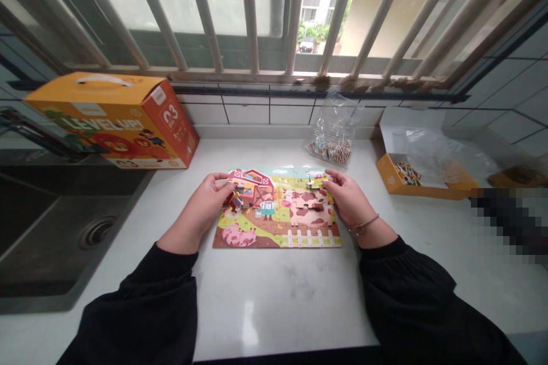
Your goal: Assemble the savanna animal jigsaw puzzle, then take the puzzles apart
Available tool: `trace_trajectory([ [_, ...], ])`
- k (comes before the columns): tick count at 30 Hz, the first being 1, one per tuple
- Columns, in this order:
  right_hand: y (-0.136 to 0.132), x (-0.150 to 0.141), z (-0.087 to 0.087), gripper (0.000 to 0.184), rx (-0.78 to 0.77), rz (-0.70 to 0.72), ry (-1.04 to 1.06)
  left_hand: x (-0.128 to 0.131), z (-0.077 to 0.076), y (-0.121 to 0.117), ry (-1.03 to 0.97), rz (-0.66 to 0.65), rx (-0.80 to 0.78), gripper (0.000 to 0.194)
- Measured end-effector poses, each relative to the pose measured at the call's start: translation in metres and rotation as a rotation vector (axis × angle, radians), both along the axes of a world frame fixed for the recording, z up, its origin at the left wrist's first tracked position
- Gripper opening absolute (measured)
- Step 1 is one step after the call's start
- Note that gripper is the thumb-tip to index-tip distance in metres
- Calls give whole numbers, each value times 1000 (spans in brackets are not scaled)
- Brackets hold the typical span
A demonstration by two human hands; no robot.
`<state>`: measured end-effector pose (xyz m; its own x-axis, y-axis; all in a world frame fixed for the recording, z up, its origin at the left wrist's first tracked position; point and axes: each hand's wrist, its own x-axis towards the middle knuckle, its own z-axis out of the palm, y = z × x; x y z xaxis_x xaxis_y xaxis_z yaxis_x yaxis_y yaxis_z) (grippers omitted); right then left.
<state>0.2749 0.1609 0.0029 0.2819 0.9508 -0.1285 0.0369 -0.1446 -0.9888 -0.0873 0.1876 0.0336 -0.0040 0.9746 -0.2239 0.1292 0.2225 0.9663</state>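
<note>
A farm-scene jigsaw puzzle (274,228) lies on the white counter, showing a red barn, a farmer, a spotted pig and a brown-patched cow. At its upper left side, my left hand (204,205) is closed on a puzzle piece (234,201) that stands tilted above the rest. My right hand (347,195) pinches the upper right edge, where another puzzle piece (315,185) looks raised. Dark gaps show beside that piece and across the cow's body. The fingertips of both hands are partly hidden.
Left of the puzzle are a sink (43,228) with a faucet (38,131) and an orange carton (120,120). Behind it stands a clear plastic bag of small pieces (331,145). An open orange box (419,182) with pieces sits at right, near a blurred dark object (514,222).
</note>
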Motion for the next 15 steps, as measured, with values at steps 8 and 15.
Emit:
trace_trajectory([
  [8, -4, -6, 6, 68, 1, 77, 102, 2, 3, -5, 143, -123, 91, 41],
  [15, -7, -9, 11, 86, 19, 180, 59, 2, 0, -5, 176, -157, 120, 49],
])
